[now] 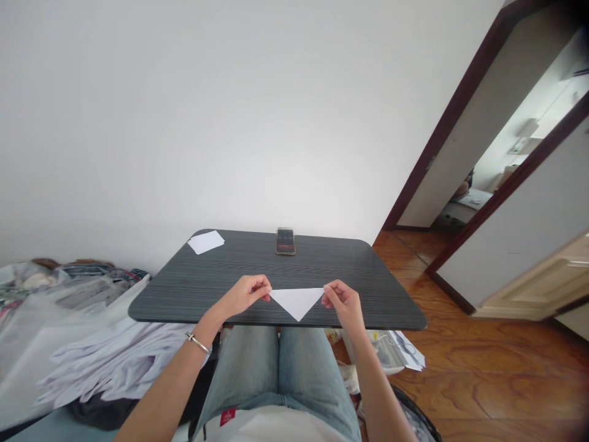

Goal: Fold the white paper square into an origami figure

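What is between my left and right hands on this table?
A white paper triangle, in the head view: the left fingers pinch one corner, the right fingers another, and the third points toward the lap.

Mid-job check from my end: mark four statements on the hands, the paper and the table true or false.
1. The left hand and right hand each pinch a corner of the white paper triangle. True.
2. The triangle's third corner points away from the person. False: it points toward the person.
3. More white paper lies near the far left corner of the dark table. True.
4. The bracelet is on the right wrist. False: the left.
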A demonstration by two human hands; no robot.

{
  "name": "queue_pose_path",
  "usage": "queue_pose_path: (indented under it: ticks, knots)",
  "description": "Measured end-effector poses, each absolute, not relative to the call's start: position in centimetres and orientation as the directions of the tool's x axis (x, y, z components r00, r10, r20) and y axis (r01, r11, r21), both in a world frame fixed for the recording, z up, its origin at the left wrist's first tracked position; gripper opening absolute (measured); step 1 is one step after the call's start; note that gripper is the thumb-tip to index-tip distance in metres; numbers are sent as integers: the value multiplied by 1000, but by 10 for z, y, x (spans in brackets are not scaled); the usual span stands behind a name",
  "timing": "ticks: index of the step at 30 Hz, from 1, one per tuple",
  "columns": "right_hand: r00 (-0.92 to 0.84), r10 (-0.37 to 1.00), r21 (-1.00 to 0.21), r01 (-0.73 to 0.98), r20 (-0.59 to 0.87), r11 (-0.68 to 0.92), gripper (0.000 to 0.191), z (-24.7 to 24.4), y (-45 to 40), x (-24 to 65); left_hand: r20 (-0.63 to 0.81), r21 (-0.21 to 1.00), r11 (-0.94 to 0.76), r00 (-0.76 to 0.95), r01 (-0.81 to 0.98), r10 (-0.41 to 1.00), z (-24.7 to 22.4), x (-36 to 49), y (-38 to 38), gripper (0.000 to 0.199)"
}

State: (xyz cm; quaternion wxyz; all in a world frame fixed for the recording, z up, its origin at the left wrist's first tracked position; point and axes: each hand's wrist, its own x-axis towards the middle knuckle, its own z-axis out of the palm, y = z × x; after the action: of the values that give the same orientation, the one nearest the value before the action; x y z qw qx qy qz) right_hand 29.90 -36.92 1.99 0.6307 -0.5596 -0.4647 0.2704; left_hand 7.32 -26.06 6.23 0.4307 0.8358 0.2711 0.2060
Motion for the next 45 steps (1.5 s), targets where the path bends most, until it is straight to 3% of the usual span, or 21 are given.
queue_pose_path:
  ticks: [5,13,33,45]
  knots:
    - [430,872,-970,50,235,237,26,17,-366,296,152,871,-444,744,211,651,62,77,-262,22]
    - [476,848,-961,-19,233,275,26,12,-366,296,165,942,-317,667,113,727,58,83,-263,19]
    - [442,871,-957,-81,217,279,24,10,-367,294,180,977,-213,601,-17,779,57,85,-263,18]
    - [438,869,-957,-61,229,283,20,9,-366,295,149,981,-193,604,9,783,56,87,-265,14]
